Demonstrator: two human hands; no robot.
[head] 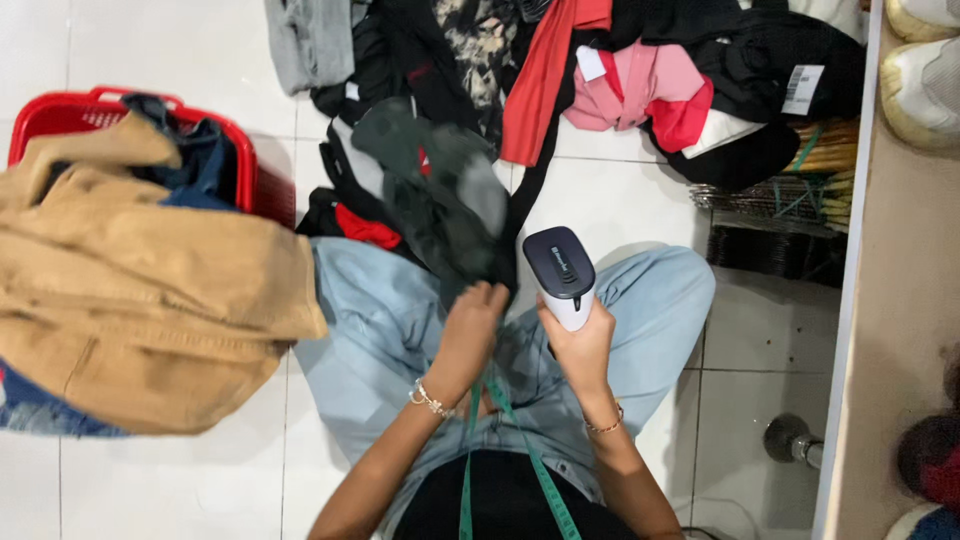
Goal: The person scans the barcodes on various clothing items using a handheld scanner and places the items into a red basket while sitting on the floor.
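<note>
White floor tiles (620,190) fill the scene, and the person sits on them with legs in light blue jeans (400,330) spread across the middle of the frame. Along the top edge sprawls a wide heap of clothes (700,70), black, grey, red and pink pieces tangled together, some with paper tags showing. At the left, a tan jacket (150,290) lies draped over a red plastic basket (70,115), whose rim shows in the upper left; dark blue cloth sticks out of the basket beneath the jacket. Down the right edge runs a pale shelf unit (900,300) with light shoes (925,80) at its top right corner. Just left of it, in the upper right, a stack of dark wire hangers (775,225) rests on the floor.

A dark grey garment (440,190) hangs from the centre of the frame down toward the person's lap, blurred. The left hand (470,325) is closed on its lower end, fingers curled into the cloth, with a beaded bracelet at the wrist. The right hand (580,345), just beside it at centre, is clamped around the white grip of a handheld scanner (562,275), whose dark head is toward the garment. A thin bracelet circles this wrist too. A green tape measure (535,470) hangs down the person's front at the bottom centre.
</note>
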